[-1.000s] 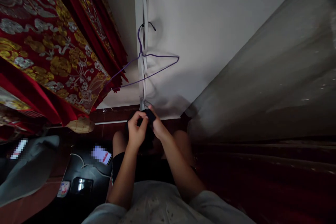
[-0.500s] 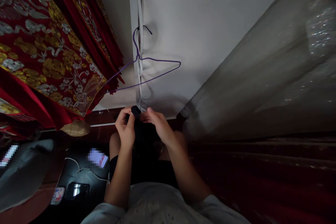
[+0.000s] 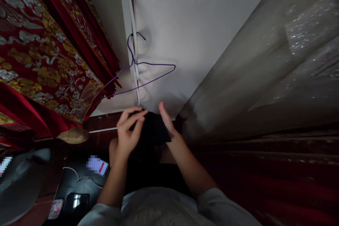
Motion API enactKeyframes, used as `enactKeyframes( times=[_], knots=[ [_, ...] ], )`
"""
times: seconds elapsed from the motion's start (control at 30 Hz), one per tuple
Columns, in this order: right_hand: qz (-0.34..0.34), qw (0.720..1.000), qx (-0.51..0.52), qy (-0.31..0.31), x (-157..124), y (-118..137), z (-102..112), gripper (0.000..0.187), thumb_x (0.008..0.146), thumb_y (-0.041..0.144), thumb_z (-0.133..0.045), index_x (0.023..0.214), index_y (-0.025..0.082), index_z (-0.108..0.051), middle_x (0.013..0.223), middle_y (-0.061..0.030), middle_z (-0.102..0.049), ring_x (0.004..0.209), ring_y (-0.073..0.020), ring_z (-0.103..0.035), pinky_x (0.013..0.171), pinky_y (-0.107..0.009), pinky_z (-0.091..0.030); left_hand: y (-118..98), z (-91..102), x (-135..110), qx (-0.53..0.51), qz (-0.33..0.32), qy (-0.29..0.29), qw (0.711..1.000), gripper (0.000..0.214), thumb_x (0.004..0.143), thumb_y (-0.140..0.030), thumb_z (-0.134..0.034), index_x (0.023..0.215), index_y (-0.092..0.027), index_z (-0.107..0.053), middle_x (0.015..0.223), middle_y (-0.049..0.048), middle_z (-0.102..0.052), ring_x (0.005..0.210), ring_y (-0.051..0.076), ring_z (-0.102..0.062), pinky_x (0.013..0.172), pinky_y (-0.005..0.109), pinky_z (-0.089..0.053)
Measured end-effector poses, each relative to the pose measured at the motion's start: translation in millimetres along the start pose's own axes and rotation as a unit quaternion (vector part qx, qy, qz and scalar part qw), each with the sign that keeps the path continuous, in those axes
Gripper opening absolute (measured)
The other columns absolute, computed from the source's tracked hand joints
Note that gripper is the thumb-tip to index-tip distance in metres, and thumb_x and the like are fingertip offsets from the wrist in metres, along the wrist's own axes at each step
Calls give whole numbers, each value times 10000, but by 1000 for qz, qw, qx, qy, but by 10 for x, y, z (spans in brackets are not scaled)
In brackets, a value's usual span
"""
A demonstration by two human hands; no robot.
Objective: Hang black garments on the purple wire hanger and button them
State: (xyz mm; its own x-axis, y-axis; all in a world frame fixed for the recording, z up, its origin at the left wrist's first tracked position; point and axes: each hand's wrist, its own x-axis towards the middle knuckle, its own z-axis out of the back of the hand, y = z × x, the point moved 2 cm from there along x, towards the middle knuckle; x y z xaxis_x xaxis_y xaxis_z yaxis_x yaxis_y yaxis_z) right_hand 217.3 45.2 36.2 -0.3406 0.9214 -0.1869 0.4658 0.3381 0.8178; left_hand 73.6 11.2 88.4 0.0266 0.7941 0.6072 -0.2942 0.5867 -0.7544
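Observation:
A piece of black cloth [image 3: 157,127] is spread between my two hands, low in front of my lap. My left hand [image 3: 128,127] has its thumb and fingertips bent together at the cloth's upper left edge, closed on it. On the other side my right hand [image 3: 168,122] lies against the cloth, its thumb raised and apart. The cloth covers the other fingers of that hand, and a corner of it overlaps the wrist. The cloth's lower part merges with my dark clothing, so its full shape is hidden.
A purple wire hanger [image 3: 156,64] hangs on white cords [image 3: 134,47] against the pale wall. Red brocade fabric [image 3: 53,53] fills the left. Phones, one lit [image 3: 97,166], and a cable lie on a black surface [image 3: 91,192]. A plastic-covered bulk [image 3: 251,67] stands right.
My hands have moved apart, and the black cloth that was bunched between my fingers now shows as a wider, flatter piece. My right thumb has lifted. The view has shifted slightly.

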Motion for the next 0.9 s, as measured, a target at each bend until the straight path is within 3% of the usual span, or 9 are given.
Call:
enactKeyframes(
  times=[0.07,0.2,0.3,0.43,0.57,0.63,0.77,0.83,0.9],
  knots=[
    [-80,996,-27,41,-51,96,-51,606,725,794,-675,808,194,-708,765,-66,-713,871,-262,-727,797,-387,-596,137,138,128,-34,40,21,998,371,1021,-483,-527,1286,-302,-713,1281,98,-698,1238,265,-633,1088,456,-486],
    [-213,942,-178,190,-141,228,-203,361,592,465,-887,779,190,-744,745,-40,-739,689,-227,-709,695,-367,-585,544,94,56,-130,180,247,943,724,985,-750,-267,1136,-245,-763,971,127,-772,973,273,-727,842,406,-588],
    [-158,895,-330,255,-111,357,-200,194,577,250,-885,703,189,-749,670,-11,-725,657,-215,-698,699,-338,-563,819,47,-152,-53,212,388,895,588,876,-773,-526,817,-238,-764,722,82,-733,683,238,-684,653,338,-554],
    [26,840,-524,141,125,662,10,261,572,-49,-697,543,209,-672,501,22,-605,622,-204,-650,740,-332,-502,1079,339,-188,187,179,493,831,478,884,-609,-611,620,-216,-679,630,74,-692,676,225,-677,730,307,-514],
    [240,831,-499,-48,564,927,205,440,667,3,-540,967,242,-757,937,-13,-747,878,-222,-672,876,-341,-493,1153,826,-13,387,167,499,757,257,860,-410,-648,722,-208,-725,803,117,-761,820,279,-720,805,340,-494],
    [294,837,-452,-91,827,919,289,511,673,42,-534,1107,244,-715,1062,-22,-734,972,-223,-659,921,-340,-491,1108,999,43,433,177,468,750,213,844,-381,-654,780,-198,-743,895,152,-770,841,312,-721,794,368,-498],
    [250,842,-467,-101,1197,755,479,238,653,110,-521,811,206,-672,809,-19,-687,844,-207,-628,843,-324,-478,963,1168,81,415,156,342,828,307,911,-434,-573,843,-192,-750,1064,179,-751,1022,346,-689,930,438,-507],
    [251,813,-503,-151,1186,752,602,80,648,153,-514,599,212,-538,600,8,-545,689,-184,-553,741,-310,-439,919,1211,94,376,133,283,872,297,919,-414,-549,843,-194,-733,1162,167,-727,1127,336,-652,1026,460,-482],
    [274,777,-531,-198,1062,825,719,160,638,189,-521,514,223,-424,503,29,-388,605,-161,-463,667,-300,-379,899,1232,124,336,120,235,904,251,908,-371,-538,849,-190,-701,1194,157,-707,1168,321,-634,1075,473,-463]
  ],
)
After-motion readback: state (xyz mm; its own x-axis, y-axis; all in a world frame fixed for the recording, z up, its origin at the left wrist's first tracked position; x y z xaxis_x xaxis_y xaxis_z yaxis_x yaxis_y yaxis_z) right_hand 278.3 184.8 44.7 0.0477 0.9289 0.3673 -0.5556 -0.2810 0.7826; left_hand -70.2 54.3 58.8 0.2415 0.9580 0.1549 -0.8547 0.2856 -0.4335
